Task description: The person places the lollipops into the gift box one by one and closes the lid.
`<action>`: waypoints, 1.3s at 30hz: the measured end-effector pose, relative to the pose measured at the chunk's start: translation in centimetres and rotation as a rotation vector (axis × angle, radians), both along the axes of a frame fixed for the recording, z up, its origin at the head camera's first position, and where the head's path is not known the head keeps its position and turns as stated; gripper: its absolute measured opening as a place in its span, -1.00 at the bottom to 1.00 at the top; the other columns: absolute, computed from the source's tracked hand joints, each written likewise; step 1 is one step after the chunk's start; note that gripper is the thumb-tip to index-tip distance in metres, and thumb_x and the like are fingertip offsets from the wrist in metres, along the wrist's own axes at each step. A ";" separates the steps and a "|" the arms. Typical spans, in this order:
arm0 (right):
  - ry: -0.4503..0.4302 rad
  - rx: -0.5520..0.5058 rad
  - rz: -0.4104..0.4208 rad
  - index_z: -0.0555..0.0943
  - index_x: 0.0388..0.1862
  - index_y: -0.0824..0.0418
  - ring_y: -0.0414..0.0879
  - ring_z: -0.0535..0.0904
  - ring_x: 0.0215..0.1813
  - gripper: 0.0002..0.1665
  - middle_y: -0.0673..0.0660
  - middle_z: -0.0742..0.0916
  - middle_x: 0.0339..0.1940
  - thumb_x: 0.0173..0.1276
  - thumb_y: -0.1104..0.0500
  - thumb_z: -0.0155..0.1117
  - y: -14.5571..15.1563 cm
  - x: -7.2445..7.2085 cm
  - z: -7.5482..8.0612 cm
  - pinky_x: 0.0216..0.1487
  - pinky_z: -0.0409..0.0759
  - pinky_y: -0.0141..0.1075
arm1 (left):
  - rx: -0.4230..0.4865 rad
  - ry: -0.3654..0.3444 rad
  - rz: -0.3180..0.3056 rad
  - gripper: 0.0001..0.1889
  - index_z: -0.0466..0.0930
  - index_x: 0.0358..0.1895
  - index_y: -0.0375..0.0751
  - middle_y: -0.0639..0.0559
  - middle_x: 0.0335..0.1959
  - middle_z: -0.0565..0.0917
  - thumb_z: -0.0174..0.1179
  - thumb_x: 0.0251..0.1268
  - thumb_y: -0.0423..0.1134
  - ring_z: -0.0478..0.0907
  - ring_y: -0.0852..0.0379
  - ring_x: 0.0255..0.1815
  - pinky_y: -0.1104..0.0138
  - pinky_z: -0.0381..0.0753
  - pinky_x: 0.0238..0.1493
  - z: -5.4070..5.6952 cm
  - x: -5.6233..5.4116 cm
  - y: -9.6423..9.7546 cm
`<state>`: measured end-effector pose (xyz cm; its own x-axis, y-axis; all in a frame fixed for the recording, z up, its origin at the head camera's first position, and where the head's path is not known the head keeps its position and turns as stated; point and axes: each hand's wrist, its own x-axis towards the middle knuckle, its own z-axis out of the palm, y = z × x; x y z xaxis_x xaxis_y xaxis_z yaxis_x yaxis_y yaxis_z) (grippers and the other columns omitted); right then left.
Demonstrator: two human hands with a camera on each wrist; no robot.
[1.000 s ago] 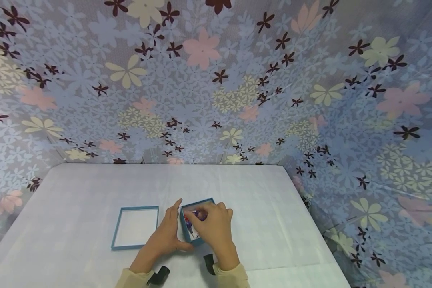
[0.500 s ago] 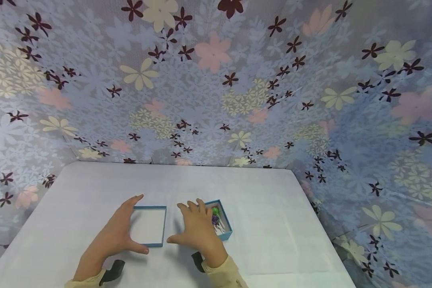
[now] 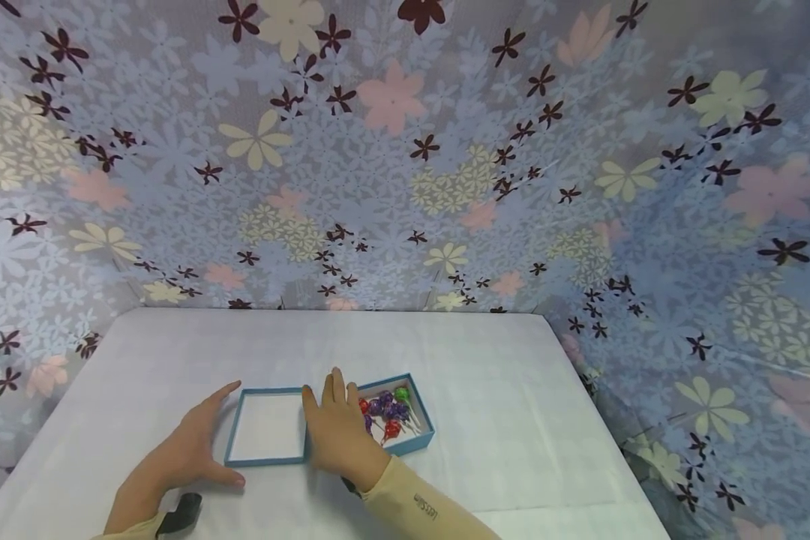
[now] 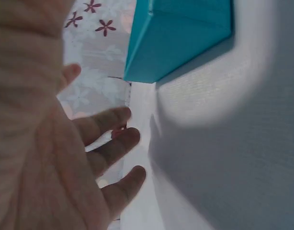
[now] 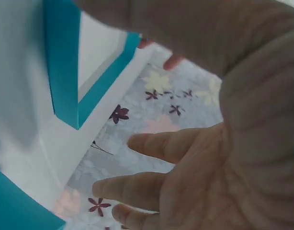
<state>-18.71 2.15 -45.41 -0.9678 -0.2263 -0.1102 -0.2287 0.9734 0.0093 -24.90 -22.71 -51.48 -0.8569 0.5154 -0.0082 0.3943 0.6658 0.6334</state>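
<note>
A square blue box lid (image 3: pixel 268 460) lies on the table with its white inside facing up. Left of it is my left hand (image 3: pixel 184 448), fingers spread and thumb apart; the left wrist view shows a gap between those fingers and the blue side (image 4: pixel 185 48). My right hand (image 3: pixel 343 435) is at the lid's right edge with fairly straight fingers, and it hides part of that edge. Whether it touches the lid I cannot tell. Just beyond that hand stands a blue open box (image 3: pixel 415 445) with several wrapped lollipops (image 3: pixel 393 409), purple, red and green.
All of this is on a white-covered table (image 3: pixel 513 420). A flower-patterned cloth (image 3: pixel 378 187) hangs behind the table and along its right side. In the right wrist view the blue box's corner (image 5: pixel 22 208) shows close below the lid.
My right hand has left the lollipop box and moved left to the lid. My left hand has moved from the box to the lid's left side. The lollipops are now in fuller view.
</note>
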 end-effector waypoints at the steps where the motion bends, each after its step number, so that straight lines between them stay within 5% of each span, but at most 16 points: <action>1: 0.013 0.034 0.013 0.25 0.58 0.06 0.22 0.07 0.62 0.36 0.34 0.38 0.52 -0.19 -0.24 0.72 -0.2 -0.4 -0.1 0.51 0.19 0.08 | -0.002 0.003 -0.007 0.60 -0.09 0.61 -0.12 -0.44 0.50 0.19 0.65 -0.69 0.38 0.13 -0.55 0.45 -0.42 0.20 0.31 -0.1 -0.1 0.1; 8: -0.013 0.092 0.067 0.24 0.58 -0.02 0.10 0.15 0.59 0.47 0.23 0.40 0.52 -0.33 -0.43 0.68 -1.2 -2.3 -0.7 0.45 0.25 -0.03 | -0.023 0.036 -0.046 0.59 -0.04 0.60 -0.13 -0.41 0.50 0.22 0.62 -0.70 0.42 0.17 -0.53 0.44 -0.40 0.24 0.31 -0.3 -0.9 0.3; 15: -0.054 0.143 0.076 0.21 0.59 -0.07 0.05 0.18 0.56 0.56 0.15 0.41 0.51 -0.45 -0.51 0.66 -1.1 -3.7 -1.1 0.43 0.27 -0.09 | -0.046 0.016 -0.075 0.57 -0.01 0.61 -0.07 -0.51 0.55 0.03 0.60 -0.69 0.46 0.08 -0.59 0.46 -0.45 0.19 0.30 -0.1 -1.2 0.8; 27: -0.110 0.167 0.089 0.24 0.57 -0.09 -0.02 0.28 0.50 0.56 0.05 0.51 0.41 -0.50 -0.52 0.67 -0.6 -4.6 -0.7 0.37 0.32 -0.15 | -0.141 0.146 -0.052 0.57 0.10 0.58 -0.14 -0.33 0.46 0.35 0.52 -0.74 0.57 0.32 -0.45 0.39 -0.54 0.05 0.26 0.0 -2.0 1.5; 39: -0.092 0.169 0.122 0.23 0.56 -0.11 -0.11 0.37 0.35 0.53 0.01 0.56 0.34 -0.45 -0.53 0.64 -0.5 -5.4 -0.9 0.32 0.30 -0.20 | -0.056 0.187 -0.036 0.52 0.06 0.51 -0.27 -0.31 0.37 0.45 0.61 -0.66 0.44 0.21 -0.44 0.39 -0.56 -0.07 0.25 0.1 -2.6 1.2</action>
<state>-24.06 1.67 -46.32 -0.9186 -0.3116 -0.2432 -0.3517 0.9251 0.1431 -27.48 -21.53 -51.41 -0.8270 0.5492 0.1201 0.5263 0.6812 0.5089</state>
